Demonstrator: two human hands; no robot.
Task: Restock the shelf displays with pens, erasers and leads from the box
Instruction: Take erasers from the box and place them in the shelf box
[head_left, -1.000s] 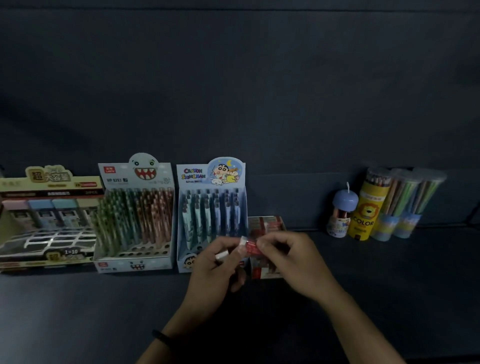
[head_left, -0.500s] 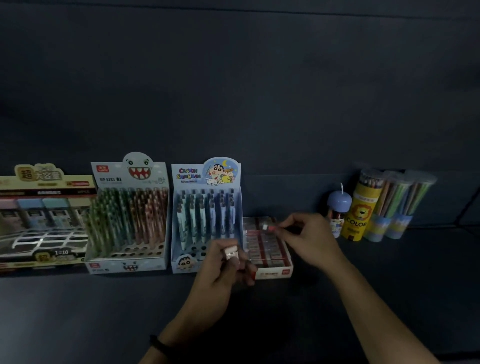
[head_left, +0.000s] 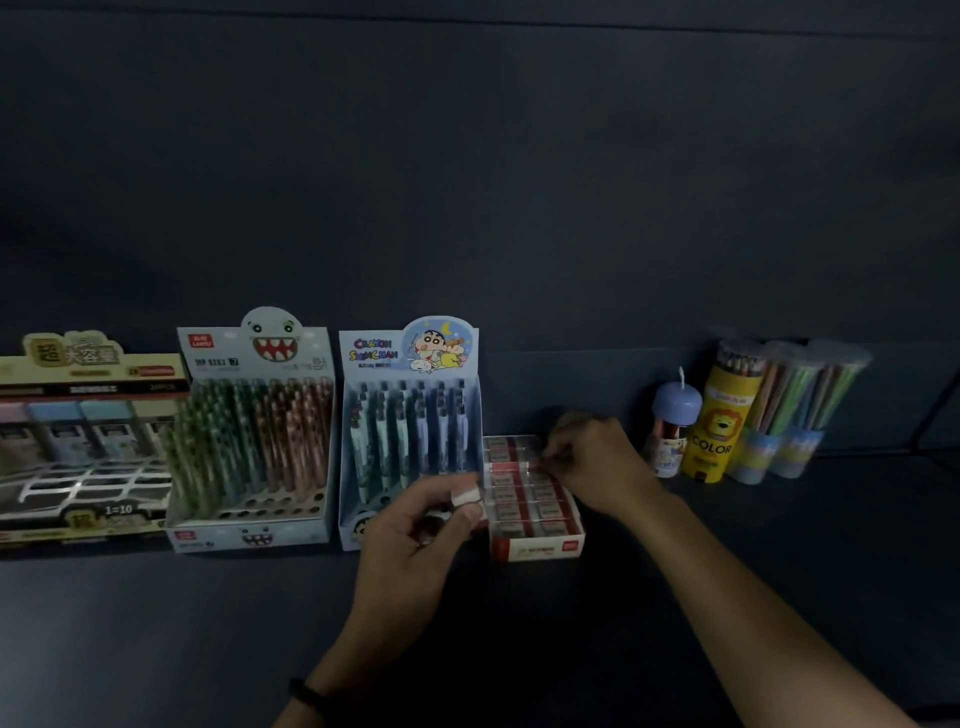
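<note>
A red and white eraser display box (head_left: 535, 548) sits on the dark shelf, filled with rows of wrapped erasers. My right hand (head_left: 597, 462) reaches over its far half and pinches an eraser (head_left: 540, 460) down among the rows. My left hand (head_left: 415, 535) hovers just left of the box and grips a few small white erasers (head_left: 466, 496) between thumb and fingers. Left of it stand the Crayon Shinchan pen display (head_left: 410, 415) and the monster-face pen display (head_left: 254, 431).
A wide lead-case display (head_left: 78, 447) stands at the far left. At the right are a small blue-capped tube (head_left: 672, 431), a yellow lion pencil tube (head_left: 719, 415) and two clear pencil tubs (head_left: 795, 410). Dark shelf surface lies in front.
My right hand carried an eraser from my left hand out to the far part of the eraser box and lowered it among the rows. My left hand stayed beside the box with the rest.
</note>
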